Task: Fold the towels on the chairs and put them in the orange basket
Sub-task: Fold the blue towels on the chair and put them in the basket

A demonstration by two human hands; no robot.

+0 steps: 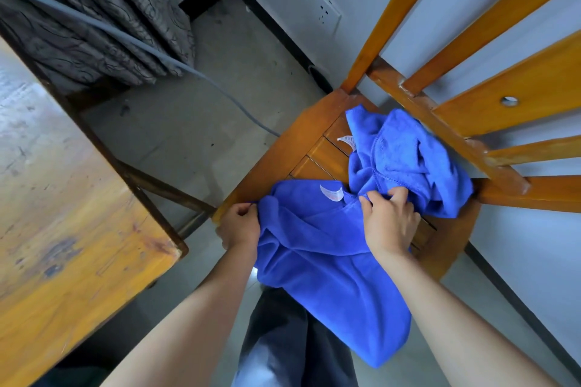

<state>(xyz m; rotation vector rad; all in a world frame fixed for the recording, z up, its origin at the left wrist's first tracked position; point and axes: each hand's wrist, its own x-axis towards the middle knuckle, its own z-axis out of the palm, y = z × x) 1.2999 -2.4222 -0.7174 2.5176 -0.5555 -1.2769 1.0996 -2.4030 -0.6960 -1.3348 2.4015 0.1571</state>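
Two blue towels lie on an orange wooden chair (283,148). The nearer blue towel (330,267) hangs off the seat's front edge toward my legs, with a white label near its top edge. My left hand (239,225) pinches its left corner at the seat's left edge. My right hand (390,220) grips its top edge near the right corner. The second blue towel (405,154) lies crumpled farther back on the seat against the backrest, also with a white label. No orange basket is in view.
The chair's slatted backrest (490,97) rises at the right. A worn wooden table (63,198) fills the left side. A grey cable (176,63) runs across the floor, with a patterned curtain (94,19) behind it. A wall socket (328,11) sits on the white wall.
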